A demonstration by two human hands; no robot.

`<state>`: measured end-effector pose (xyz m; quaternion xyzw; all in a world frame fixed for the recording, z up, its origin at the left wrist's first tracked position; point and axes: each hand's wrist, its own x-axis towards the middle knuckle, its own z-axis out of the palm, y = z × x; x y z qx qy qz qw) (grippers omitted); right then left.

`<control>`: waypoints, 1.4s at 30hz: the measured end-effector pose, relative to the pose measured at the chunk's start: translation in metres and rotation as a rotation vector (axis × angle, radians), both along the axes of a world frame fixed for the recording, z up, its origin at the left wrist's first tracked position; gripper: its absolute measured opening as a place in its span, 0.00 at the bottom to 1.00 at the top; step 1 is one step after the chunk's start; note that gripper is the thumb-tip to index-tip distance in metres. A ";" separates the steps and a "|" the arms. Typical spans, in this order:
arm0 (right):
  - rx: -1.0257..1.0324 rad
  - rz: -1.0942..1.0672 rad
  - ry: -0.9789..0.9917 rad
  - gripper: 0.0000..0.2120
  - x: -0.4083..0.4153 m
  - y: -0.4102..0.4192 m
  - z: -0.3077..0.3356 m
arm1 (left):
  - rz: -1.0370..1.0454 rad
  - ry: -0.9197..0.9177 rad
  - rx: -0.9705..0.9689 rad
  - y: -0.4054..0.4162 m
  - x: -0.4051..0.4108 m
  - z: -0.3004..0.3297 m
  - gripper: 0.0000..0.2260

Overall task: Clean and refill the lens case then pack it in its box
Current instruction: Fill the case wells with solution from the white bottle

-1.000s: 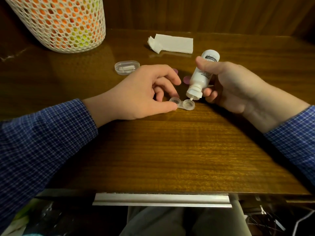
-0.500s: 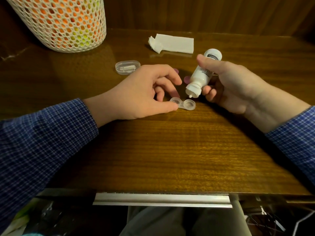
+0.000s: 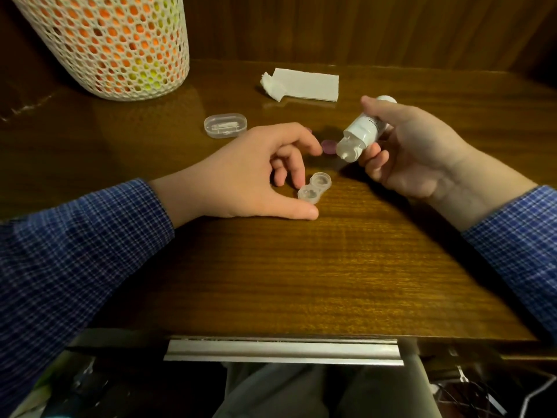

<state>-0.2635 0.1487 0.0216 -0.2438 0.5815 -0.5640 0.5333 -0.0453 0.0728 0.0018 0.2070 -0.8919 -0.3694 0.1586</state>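
Observation:
A clear two-well lens case (image 3: 314,188) lies uncapped and turned diagonally on the wooden table (image 3: 331,267). My left hand (image 3: 247,173) rests around it, a fingertip on its left well and the thumb just below it. My right hand (image 3: 413,149) grips a white solution bottle (image 3: 360,134), tilted with its nozzle pointing down-left, above and to the right of the case and apart from it. A purple cap (image 3: 328,146) lies between the hands; a second one is mostly hidden behind my left fingers. The small clear plastic box (image 3: 225,125) sits shut behind my left hand.
A folded white tissue (image 3: 304,84) lies at the back of the table. A tall white mesh basket (image 3: 111,40) with orange and yellow contents stands at the back left. A wooden wall closes the back. A metal rail (image 3: 283,351) runs under the table's front edge.
The bottle has lifted up and to the right, away from the right well. The lens case has turned from lying sideways to a diagonal. My left fingers have spread a little.

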 end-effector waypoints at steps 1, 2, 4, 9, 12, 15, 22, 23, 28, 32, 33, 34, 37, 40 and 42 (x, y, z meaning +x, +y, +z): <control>-0.001 0.005 -0.004 0.19 0.000 0.001 0.001 | -0.011 0.000 -0.002 0.000 0.000 0.000 0.30; 0.001 0.011 -0.010 0.18 0.000 0.001 0.001 | -0.023 0.003 0.002 0.000 0.001 0.000 0.30; 0.001 0.025 -0.025 0.15 -0.001 0.002 0.002 | -0.053 0.021 0.022 -0.001 0.002 -0.001 0.27; 0.008 0.060 -0.058 0.11 -0.003 0.003 0.003 | -0.022 0.081 0.034 0.001 0.000 -0.005 0.24; 0.010 0.073 -0.078 0.11 -0.004 0.003 0.004 | 0.046 0.087 -0.004 0.002 -0.006 -0.008 0.24; 0.006 0.070 -0.092 0.11 -0.005 0.003 0.004 | 0.075 0.065 -0.044 0.003 -0.013 -0.009 0.27; -0.018 0.078 -0.024 0.13 -0.010 0.003 0.000 | 0.127 0.049 -0.029 0.001 -0.029 -0.012 0.27; -0.024 0.071 -0.006 0.14 -0.011 0.002 -0.001 | 0.120 0.054 -0.016 0.001 -0.030 -0.013 0.26; -0.043 0.109 0.107 0.16 -0.006 -0.001 -0.006 | 0.107 0.083 -0.008 -0.001 -0.028 -0.015 0.25; -0.068 0.132 0.226 0.16 -0.003 -0.002 -0.010 | 0.106 0.087 -0.001 -0.001 -0.028 -0.015 0.24; -0.073 0.137 0.242 0.16 -0.003 -0.002 -0.010 | 0.107 0.087 -0.007 0.000 -0.028 -0.015 0.24; -0.078 0.140 0.255 0.15 -0.002 -0.002 -0.010 | 0.108 0.090 -0.016 0.000 -0.028 -0.015 0.23; -0.072 0.124 0.265 0.16 -0.002 -0.003 -0.011 | 0.116 0.092 -0.047 0.003 -0.028 -0.015 0.22; -0.053 0.104 0.273 0.17 -0.001 -0.003 -0.010 | 0.111 0.093 -0.058 0.004 -0.028 -0.014 0.22; -0.051 0.089 0.281 0.17 0.000 -0.003 -0.010 | 0.111 0.095 -0.067 0.004 -0.028 -0.013 0.22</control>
